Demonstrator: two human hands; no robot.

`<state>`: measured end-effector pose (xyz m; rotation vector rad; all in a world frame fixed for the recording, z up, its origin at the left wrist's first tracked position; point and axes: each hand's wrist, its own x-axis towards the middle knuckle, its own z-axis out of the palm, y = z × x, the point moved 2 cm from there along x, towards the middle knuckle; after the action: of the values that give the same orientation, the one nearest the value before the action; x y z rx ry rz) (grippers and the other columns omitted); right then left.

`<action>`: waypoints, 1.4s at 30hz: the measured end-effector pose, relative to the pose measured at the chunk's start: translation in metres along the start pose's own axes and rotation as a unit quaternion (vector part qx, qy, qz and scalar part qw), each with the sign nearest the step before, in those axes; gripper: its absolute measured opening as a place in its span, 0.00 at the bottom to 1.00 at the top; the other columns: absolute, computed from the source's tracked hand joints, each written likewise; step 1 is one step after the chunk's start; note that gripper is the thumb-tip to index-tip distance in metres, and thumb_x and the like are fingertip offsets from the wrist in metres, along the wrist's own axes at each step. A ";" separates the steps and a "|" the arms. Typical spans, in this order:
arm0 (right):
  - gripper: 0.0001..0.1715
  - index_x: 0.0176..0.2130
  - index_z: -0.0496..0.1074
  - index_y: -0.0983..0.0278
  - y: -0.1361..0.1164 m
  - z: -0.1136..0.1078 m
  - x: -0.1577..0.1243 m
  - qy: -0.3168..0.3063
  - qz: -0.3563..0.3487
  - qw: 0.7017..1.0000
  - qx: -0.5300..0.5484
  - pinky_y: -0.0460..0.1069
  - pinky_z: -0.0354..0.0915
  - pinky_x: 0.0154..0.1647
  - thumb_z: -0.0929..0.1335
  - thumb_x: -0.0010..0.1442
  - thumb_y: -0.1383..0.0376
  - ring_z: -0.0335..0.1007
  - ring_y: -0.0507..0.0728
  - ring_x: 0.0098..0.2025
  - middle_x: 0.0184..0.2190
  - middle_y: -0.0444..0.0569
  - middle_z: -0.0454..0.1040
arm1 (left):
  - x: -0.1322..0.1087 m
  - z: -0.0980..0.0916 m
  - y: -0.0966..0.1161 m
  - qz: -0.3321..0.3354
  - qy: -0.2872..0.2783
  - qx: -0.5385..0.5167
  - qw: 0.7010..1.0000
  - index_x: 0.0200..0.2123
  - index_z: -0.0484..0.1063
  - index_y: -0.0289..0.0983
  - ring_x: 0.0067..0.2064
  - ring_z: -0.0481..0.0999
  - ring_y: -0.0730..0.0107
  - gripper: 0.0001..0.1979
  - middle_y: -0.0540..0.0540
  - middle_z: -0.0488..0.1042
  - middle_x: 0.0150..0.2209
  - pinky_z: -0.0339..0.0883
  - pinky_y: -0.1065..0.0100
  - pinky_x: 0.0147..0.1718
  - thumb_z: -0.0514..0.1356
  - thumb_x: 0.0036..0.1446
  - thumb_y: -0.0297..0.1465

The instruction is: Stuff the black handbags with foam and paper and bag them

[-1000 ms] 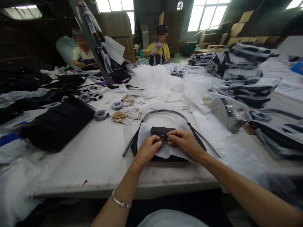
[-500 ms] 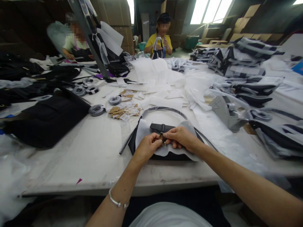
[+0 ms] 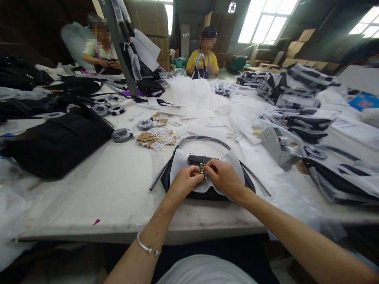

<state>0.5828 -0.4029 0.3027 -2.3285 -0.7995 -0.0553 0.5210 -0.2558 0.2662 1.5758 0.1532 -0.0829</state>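
A black handbag lies on the table in front of me, with white wrapping paper spread over its face and a wrapped handle arching away from me. On top of the paper is a black strap tab with a gold-coloured buckle. My left hand pinches the buckle from the left side. My right hand is closed at the buckle's right side, fingertips bent against it. The fingers hide part of the buckle and the strap end.
Left of the bag are a large black bag, a rolled strap and a heap of tags. A grey tape dispenser and wrapped bags lie to the right. Two people sit across the table.
My right hand has drawn its fingers in closer at the buckle, so more of the gold metal shows. My left hand stays almost in place. The view has tilted up slightly.
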 end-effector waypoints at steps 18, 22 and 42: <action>0.13 0.42 0.73 0.65 -0.011 -0.015 0.000 -0.060 -0.351 0.913 -0.197 0.49 0.66 0.38 0.61 0.68 0.72 0.70 0.56 0.37 0.36 0.52 0.74 | 0.000 -0.007 0.003 -0.015 -0.013 -0.095 0.995 0.33 0.72 0.36 0.33 0.73 0.70 0.20 0.49 0.75 0.29 0.64 0.68 0.39 0.62 0.51 0.48; 0.11 0.38 0.71 0.66 -0.013 -0.018 0.004 -0.063 -0.404 0.876 -0.256 0.49 0.63 0.32 0.61 0.67 0.73 0.67 0.55 0.31 0.31 0.49 0.71 | 0.000 -0.008 0.004 -0.026 -0.013 -0.113 0.993 0.32 0.73 0.35 0.31 0.72 0.71 0.21 0.48 0.76 0.28 0.64 0.68 0.37 0.63 0.50 0.49; 0.08 0.38 0.74 0.64 -0.014 -0.019 0.019 -0.121 -0.256 0.941 -0.187 0.44 0.60 0.34 0.65 0.66 0.67 0.71 0.52 0.33 0.34 0.47 0.76 | 0.004 -0.009 0.004 -0.062 0.002 -0.136 0.989 0.28 0.73 0.35 0.27 0.72 0.73 0.15 0.48 0.76 0.26 0.63 0.70 0.33 0.63 0.50 0.42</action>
<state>0.5934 -0.3963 0.3301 -2.4326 -1.6308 -0.1611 0.5255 -0.2463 0.2697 1.2935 0.2559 -0.1497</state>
